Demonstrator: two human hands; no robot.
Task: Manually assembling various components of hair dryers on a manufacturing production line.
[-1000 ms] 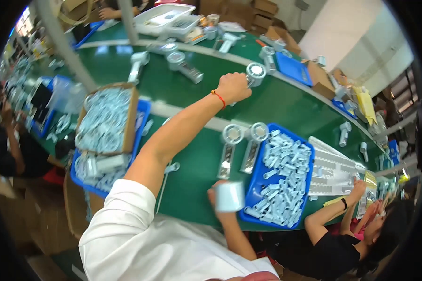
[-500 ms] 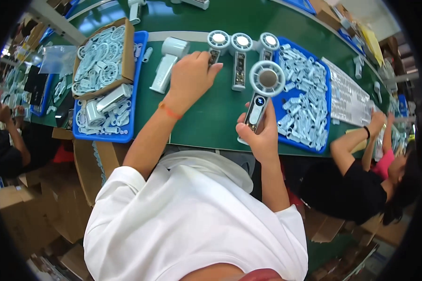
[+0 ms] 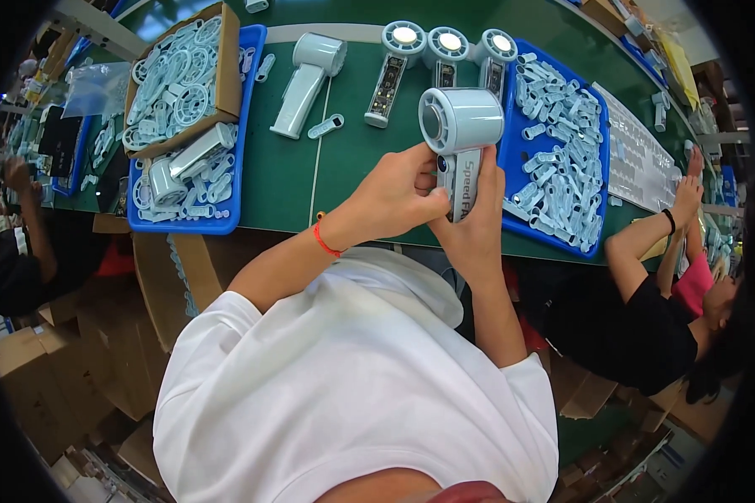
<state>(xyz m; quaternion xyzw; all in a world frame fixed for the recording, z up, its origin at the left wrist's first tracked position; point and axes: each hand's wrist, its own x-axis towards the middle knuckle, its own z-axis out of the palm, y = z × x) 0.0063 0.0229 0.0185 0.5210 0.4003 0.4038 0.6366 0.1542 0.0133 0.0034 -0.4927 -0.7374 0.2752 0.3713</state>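
Handheld fan [image 3: 471,117], upright above the desk [image 3: 352,151] beside the blue tray [image 3: 518,163], is best steadied by the right hand [image 3: 476,239], its grip closed around the handle [image 3: 467,180], while the curled left hand [image 3: 386,193], whose hold I cannot tell, works without tilting it.

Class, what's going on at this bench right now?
A person's left hand and right hand hold a pale fan by its handle. Beyond it, on the table, are three fans with circuitry showing. Another fan lies left of them, near a loose part. A tray of small parts is on the right, a box of rings on the left.
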